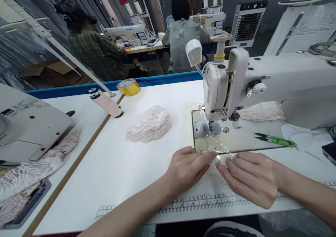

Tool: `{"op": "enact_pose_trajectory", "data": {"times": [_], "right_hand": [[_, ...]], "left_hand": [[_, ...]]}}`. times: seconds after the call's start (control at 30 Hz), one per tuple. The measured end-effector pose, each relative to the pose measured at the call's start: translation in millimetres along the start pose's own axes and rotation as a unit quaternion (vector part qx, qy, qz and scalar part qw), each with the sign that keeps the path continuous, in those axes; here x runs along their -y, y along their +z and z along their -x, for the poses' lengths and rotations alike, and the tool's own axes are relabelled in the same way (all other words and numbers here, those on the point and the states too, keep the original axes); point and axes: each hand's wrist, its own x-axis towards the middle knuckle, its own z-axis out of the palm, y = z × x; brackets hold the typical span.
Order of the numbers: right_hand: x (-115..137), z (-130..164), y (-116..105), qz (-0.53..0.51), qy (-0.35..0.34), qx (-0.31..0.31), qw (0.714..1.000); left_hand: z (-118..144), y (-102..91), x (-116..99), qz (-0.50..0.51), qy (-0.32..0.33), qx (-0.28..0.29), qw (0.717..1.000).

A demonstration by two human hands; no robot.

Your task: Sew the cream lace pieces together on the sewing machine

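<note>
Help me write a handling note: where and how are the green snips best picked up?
Probably by the green handle, pinched across its two sides, from above and the near right. The snips lie flat, black blades pointing left, and the sewing machine's arm overhangs behind them.

Bare forearms [143,203] slant inward from either side; the left hand [187,169] and right hand [253,177] nearly meet, fingers bent.

On the white worktable [91,177] I view remotely: a sewing machine [286,72], lace pile [149,125], yellow tape roll [131,88], pinkish thread spools [107,104].
</note>
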Motion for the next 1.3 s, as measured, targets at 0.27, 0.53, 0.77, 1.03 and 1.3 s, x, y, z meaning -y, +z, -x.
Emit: {"op": "enact_pose_trajectory", "data": {"times": [0.27, 0.53, 0.77, 1.03, 1.3], "right_hand": [[4, -2, -17, -0.177, 0.172, 0.069, 0.967], [-15, 19, 26, -0.34, 0.485, 0.191, 0.783], [-25, 29, 52, -0.244, 0.536, 0.226, 0.776], [-20, 30, 35, 0.001, 0.308, 0.198, 0.931], [-9, 33, 37, 0.024, 0.289, 0.274, 0.917]], "left_hand": [[-14, -16.1, -22, 0.088, -0.166, 0.104, 0.977], [-26, 14.1, 4, -0.05, -0.236, 0.197, 0.95], [-21, 19.9, 1, -0.215, -0.037, 0.129, 0.967], [-13, 19.2, -5, -0.197, -0.058, 0.171, 0.963], [-14, 19.7, 2, -0.213, -0.071, 0.188, 0.956]]}}
